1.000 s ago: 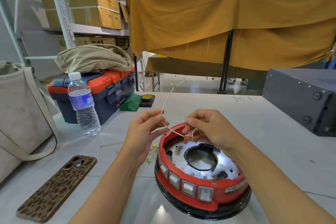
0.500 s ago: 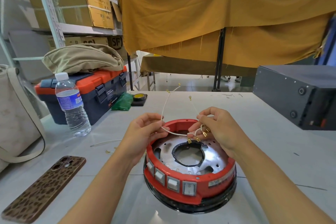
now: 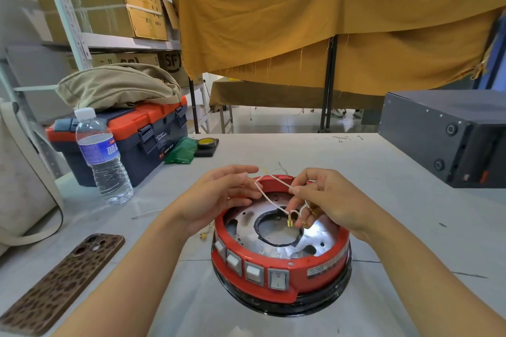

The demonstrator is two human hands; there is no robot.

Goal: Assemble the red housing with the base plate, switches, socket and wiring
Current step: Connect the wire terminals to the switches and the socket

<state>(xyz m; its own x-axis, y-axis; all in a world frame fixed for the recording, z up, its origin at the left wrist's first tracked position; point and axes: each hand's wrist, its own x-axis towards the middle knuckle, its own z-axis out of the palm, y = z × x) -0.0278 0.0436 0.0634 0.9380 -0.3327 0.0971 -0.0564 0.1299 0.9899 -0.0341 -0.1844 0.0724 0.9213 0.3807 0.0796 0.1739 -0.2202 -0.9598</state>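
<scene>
The round red housing [image 3: 315, 280] sits upside down on the table in front of me, on a black ring. A silver base plate [image 3: 246, 227] with a central hole lies inside it. Several white rocker switches [image 3: 253, 272] line its front wall. Thin white wires [image 3: 269, 197] with brass terminals hang over the plate. My left hand [image 3: 219, 197] pinches one wire at the housing's far left rim. My right hand [image 3: 325, 200] pinches the wires above the plate's right side, with terminals dangling below its fingers.
A leopard-print phone [image 3: 63, 279] lies at the front left. A water bottle [image 3: 102, 159] and an orange-and-navy toolbox [image 3: 153, 134] stand at the back left, a canvas bag [image 3: 19, 172] at the far left, a dark metal box [image 3: 449, 137] at the right.
Both hands have dropped lower over the housing with the wires. The long upright wire end has come down. The view has shifted, so the housing sits more centred.
</scene>
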